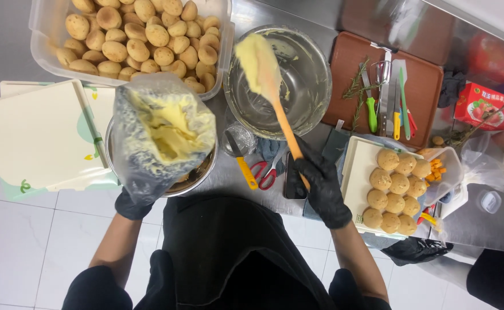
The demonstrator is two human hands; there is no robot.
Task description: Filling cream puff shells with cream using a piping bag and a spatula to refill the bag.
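Black-gloved left hand [134,201] clamps clear plastic piping bag [163,132] open, upright; right hand [320,183] grips cream-laden orange-handled spatula [266,80] at two o'clock, poised over steel bowl [315,74].

A worker seen from above wears black throughout: a thin, slightly glossy black glove on the left hand [132,205] and a matching one on the right hand [322,186], each ending at the wrist. Forearms are bare; short black sleeves cover the upper arms, and a black apron hangs down the front.
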